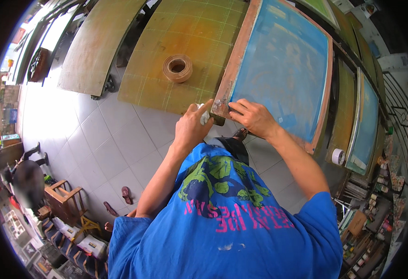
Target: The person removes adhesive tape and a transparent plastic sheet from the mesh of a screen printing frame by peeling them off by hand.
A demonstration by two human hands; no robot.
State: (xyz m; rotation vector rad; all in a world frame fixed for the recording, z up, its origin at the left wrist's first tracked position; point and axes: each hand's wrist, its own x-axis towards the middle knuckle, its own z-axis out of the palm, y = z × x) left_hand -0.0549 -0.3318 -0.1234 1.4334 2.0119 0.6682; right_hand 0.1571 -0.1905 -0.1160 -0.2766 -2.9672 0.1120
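A screen-printing frame (224, 88) with a wooden border and blue mesh (283, 69) lies tilted on the table boards in front of me. My left hand (191, 130) is just left of its near left corner, closed around a crumpled white rag or tissue (205, 116). Its index finger points out toward the frame's wood. My right hand (254, 118) rests at the same corner, fingers bent and pressed together where mesh meets wood. What those fingertips pinch, if anything, is hidden. The wood at this corner looks stained and worn.
A roll of brown tape (178, 69) lies on the yellowish board (152, 88) left of the frame. A white roll (338, 156) and another blue screen (364, 125) are at right. Behind at left are a wooden chair (66, 200) and sandals (127, 195) on the tiled floor (120, 125).
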